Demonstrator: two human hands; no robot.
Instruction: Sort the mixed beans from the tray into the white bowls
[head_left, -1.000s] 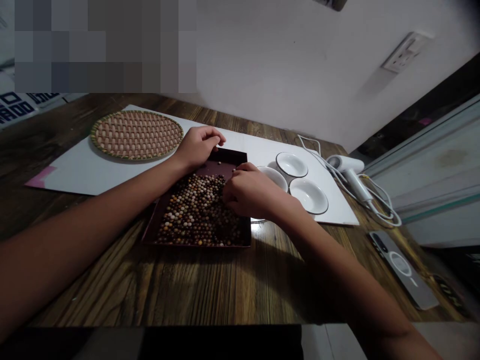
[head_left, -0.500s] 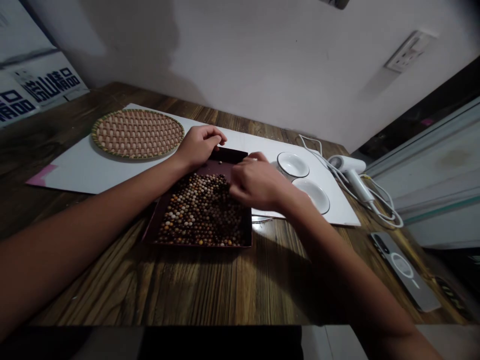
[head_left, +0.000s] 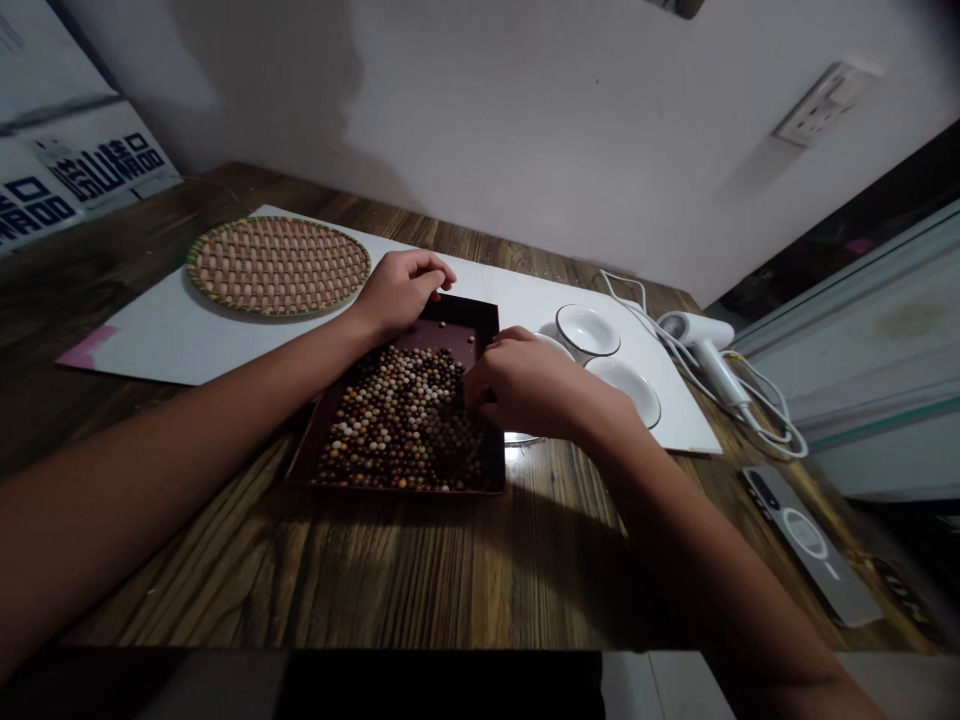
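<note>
My left hand rests with curled fingers at the far edge of a shallow dark maroon tray, and nothing shows in its grip. A heap of small round beads in brown, cream and black fills the tray's near part. My right hand hangs low over the beads' right side, fingertips among them and bent inward. Whether it pinches a bead is hidden. A white bowl is partly covered behind that hand.
Two more white bowls stand on a white board, one beside another. A round woven mat lies left. A white hair dryer and a phone are at right on the wooden table.
My right hand has dropped from above the tray's right side down to the beads, and the bowl behind it shows again. My left hand has stayed at the tray's edge.
</note>
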